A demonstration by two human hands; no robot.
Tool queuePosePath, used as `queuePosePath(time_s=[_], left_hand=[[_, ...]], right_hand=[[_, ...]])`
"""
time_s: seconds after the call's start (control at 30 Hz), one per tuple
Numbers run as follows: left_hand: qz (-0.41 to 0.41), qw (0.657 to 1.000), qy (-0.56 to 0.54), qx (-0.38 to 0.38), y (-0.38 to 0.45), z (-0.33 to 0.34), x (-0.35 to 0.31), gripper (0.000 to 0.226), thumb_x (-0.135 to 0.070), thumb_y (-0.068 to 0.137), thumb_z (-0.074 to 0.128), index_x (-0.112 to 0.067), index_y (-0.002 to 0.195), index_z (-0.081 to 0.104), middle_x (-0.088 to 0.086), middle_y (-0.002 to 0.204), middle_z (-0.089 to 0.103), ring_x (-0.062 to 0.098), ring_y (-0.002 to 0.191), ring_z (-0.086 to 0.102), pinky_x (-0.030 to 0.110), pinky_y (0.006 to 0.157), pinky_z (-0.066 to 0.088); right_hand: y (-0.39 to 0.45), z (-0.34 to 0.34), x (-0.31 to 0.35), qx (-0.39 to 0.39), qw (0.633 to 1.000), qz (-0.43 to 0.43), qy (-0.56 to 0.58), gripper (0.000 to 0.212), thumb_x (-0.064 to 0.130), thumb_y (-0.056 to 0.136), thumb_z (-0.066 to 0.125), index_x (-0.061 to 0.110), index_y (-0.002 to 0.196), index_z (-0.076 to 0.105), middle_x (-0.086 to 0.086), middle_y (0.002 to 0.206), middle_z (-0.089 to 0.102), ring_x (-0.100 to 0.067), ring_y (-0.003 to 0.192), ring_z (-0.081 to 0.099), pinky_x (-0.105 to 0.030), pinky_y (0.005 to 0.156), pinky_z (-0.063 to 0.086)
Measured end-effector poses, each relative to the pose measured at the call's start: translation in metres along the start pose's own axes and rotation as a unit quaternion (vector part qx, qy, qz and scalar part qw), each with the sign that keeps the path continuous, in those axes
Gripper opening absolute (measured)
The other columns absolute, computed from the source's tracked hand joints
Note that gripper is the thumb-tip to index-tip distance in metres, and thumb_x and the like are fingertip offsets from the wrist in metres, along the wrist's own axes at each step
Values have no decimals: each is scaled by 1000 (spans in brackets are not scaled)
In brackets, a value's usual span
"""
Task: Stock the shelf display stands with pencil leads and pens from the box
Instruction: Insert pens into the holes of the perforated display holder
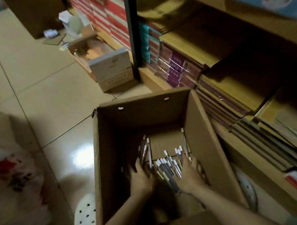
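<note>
A tall open cardboard box point(203, 139) stands on the floor in front of me. On its bottom lie several pens with white caps point(165, 165), loosely heaped. Both my hands reach down inside. My left hand point(142, 179) lies on the left side of the heap, its fingers curled among the darker pens there. My right hand point(190, 175) lies on the right side, fingers bent around a bunch of white-capped pens. The fingertips of both hands are hidden by the pens.
Wooden shelves point(209, 38) with stacked packs of stationery run along the right. A smaller open carton point(90, 52) and a white box point(110, 65) sit on the tiled floor beyond. A white perforated stool point(86, 216) stands at the box's left, and a plastic bag point(14, 181) is further left.
</note>
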State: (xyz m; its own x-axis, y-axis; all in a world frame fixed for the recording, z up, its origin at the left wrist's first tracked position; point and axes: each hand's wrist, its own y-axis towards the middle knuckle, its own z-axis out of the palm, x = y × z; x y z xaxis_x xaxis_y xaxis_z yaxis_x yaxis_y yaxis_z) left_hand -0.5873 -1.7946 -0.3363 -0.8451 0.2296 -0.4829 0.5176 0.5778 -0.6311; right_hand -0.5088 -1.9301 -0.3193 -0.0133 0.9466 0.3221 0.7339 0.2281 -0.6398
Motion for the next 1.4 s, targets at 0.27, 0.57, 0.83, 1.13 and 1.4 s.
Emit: queuePosePath(time_s=[0.27,0.57,0.83,1.13,1.4], left_hand=[[2,999,-52,-17,53,19,4,84,-26,92,61,-27,153,4,9,159,9,33,146,15,52,115,28],[63,994,2,-83,64,42,-9,78,-15,85,69,-20,148,23,9,140,29,29,128,37,40,107,40],[70,993,-85,-48,60,41,-12,68,1,88,55,-12,147,23,11,132,40,27,116,51,23,90,39],[-28,948,-306,86,26,39,-7,37,0,98,39,-25,125,39,3,116,56,17,106,56,33,89,50],[-33,916,-377,136,6,5,-26,26,-8,101,41,-7,124,52,17,92,66,25,84,68,38,72,57]], right_hand=[[48,22,10,-67,997,23,-36,88,42,90,63,23,155,5,-13,161,10,-31,145,21,-40,113,28],[73,25,18,-129,991,13,-15,79,43,84,71,18,144,27,-7,142,37,-25,128,42,-34,96,44],[83,22,19,-67,997,3,-22,49,39,89,67,16,121,38,-8,124,59,-30,110,60,-36,82,47],[74,17,17,-57,996,-28,-55,27,30,102,44,12,122,44,-11,130,54,-35,113,57,-39,83,46],[43,-16,27,-55,988,-84,115,22,28,103,41,11,113,50,-13,108,62,-27,85,58,-30,62,35]])
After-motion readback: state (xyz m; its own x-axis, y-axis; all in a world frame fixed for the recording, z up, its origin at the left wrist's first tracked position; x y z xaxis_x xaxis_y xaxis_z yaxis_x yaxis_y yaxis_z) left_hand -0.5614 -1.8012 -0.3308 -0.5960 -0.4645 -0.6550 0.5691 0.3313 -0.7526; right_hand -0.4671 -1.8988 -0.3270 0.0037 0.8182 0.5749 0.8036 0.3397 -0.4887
